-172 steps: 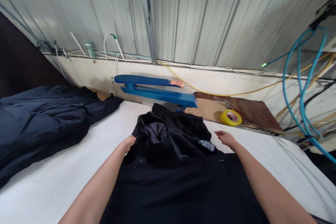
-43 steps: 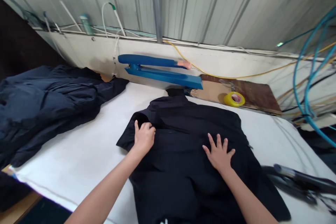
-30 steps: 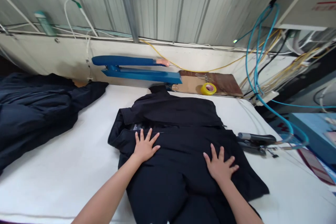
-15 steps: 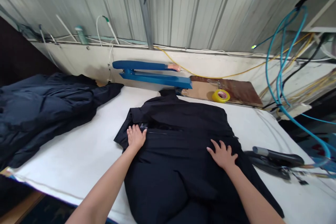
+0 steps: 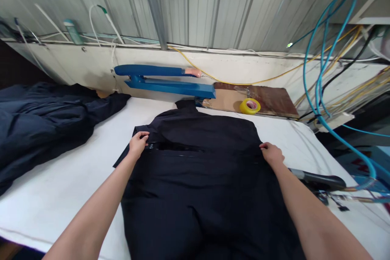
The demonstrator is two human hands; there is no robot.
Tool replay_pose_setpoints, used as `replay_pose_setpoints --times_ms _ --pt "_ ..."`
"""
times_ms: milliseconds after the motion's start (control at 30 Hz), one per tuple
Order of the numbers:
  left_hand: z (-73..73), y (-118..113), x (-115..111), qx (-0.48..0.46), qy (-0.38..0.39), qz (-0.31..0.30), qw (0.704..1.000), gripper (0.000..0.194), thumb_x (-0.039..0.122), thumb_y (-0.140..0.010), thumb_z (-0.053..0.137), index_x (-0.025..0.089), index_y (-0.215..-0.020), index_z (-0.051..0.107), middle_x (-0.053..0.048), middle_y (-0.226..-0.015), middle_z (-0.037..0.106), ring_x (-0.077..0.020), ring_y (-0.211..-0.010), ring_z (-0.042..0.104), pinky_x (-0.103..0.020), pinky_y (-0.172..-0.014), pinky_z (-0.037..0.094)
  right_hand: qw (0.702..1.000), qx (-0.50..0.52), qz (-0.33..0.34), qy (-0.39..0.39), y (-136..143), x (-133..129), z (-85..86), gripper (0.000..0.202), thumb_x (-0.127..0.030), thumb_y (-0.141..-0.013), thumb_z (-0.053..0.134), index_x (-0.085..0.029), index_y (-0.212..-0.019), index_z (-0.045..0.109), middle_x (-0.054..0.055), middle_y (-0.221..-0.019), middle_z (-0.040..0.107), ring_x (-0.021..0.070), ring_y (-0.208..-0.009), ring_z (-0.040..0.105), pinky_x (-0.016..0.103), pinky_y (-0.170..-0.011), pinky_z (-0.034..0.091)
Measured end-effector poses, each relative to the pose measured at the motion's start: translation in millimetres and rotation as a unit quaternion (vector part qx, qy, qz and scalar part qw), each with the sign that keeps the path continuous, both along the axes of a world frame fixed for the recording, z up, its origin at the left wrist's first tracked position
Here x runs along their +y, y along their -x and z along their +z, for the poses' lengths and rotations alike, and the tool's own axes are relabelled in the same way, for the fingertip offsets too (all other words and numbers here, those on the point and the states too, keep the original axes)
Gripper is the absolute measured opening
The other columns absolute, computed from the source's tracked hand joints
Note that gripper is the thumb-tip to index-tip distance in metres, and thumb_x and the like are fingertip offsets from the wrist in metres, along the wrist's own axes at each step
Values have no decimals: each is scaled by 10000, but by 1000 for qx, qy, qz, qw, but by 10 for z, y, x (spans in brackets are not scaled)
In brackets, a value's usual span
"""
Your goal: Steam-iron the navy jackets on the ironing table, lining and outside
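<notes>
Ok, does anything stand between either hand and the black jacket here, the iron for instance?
Nothing visible does. The left hand pinches the black jacket near its label, and the right hand pinches its edge. The iron lies beyond the right forearm, off to the side.

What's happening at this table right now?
A person pinches a dark garment near its collar with the left hand and at its far side edge with the right hand. It lies spread on the white tabletop, partly open at the front. Another dark garment lies to the left.
</notes>
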State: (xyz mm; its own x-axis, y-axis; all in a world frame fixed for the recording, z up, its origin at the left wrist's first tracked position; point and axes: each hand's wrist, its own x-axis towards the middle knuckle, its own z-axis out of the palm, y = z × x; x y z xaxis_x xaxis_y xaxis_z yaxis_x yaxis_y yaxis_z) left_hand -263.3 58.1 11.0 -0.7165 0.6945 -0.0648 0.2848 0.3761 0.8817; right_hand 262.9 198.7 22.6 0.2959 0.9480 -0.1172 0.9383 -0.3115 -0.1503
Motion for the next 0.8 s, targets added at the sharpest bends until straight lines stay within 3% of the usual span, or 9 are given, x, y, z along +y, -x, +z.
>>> replay_pose_setpoints --times_ms 100,200,300,400,433,533,600,667,800 --pt "81 103 -86 57 46 -33 997 298 249 -704 481 199 -964 617 6 -728 601 -82 -496 509 -221 -526 474 994 15 25 -103 -86 25 180 304 -211 -750 396 -224 -927 643 71 -930 552 190 -843 516 279 -680 383" --pt "124 201 -169 147 102 -63 982 303 236 -723 466 220 -981 626 -12 -811 634 -138 -689 580 -259 -682 477 984 5 49 -172 -185 -23 262 320 -193 -759 384 -185 -936 651 83 -898 528 170 -806 514 263 -696 381" --pt "135 94 -233 230 224 -111 941 340 176 -711 469 248 -1001 631 -55 -1015 613 -211 -939 558 -338 -824 430 992 -24 69 -104 -178 -194 201 333 -176 -764 377 -168 -949 654 110 -892 528 188 -807 519 288 -708 387" --pt "149 -292 -257 369 331 -52 867 369 188 -705 482 219 -1047 617 -138 -1287 420 -361 -1179 351 -540 -894 308 985 -123 104 -58 0 -414 111 311 -179 -749 411 -165 -931 663 155 -1068 502 280 -997 456 398 -810 355" --pt "143 -449 -258 427 324 -40 843 377 202 -713 482 177 -1068 605 -146 -1372 297 -392 -1246 214 -584 -927 226 976 -160 128 -70 86 -481 88 309 -195 -750 420 -166 -947 657 156 -1152 468 311 -1080 392 450 -860 312" --pt "40 -825 -280 531 226 -162 800 441 336 -787 421 220 -1207 491 -64 -1445 140 -348 -1301 19 -586 -988 44 957 -195 201 -74 347 -653 0 402 -335 -809 367 -199 -1136 556 119 -1284 393 319 -1190 267 531 -932 196" --pt "-101 -920 -329 524 204 -227 795 506 458 -815 355 297 -1294 361 -59 -1433 191 -335 -1299 82 -590 -982 35 968 -162 193 -5 480 -754 -119 513 -482 -824 288 -265 -1269 420 95 -1309 384 335 -1188 278 563 -902 218" --pt "-255 -901 -393 503 217 -234 803 582 548 -807 309 317 -1338 250 -104 -1408 246 -344 -1281 163 -591 -970 71 976 -146 158 36 567 -845 -287 585 -577 -806 225 -326 -1330 298 78 -1363 316 376 -1203 246 600 -873 213" --pt "-402 -765 -466 499 224 -215 809 652 599 -788 294 295 -1355 190 -158 -1391 258 -353 -1269 195 -559 -970 124 975 -180 131 -26 646 -963 -560 594 -571 -819 184 -333 -1363 186 72 -1421 189 395 -1251 124 616 -908 108"
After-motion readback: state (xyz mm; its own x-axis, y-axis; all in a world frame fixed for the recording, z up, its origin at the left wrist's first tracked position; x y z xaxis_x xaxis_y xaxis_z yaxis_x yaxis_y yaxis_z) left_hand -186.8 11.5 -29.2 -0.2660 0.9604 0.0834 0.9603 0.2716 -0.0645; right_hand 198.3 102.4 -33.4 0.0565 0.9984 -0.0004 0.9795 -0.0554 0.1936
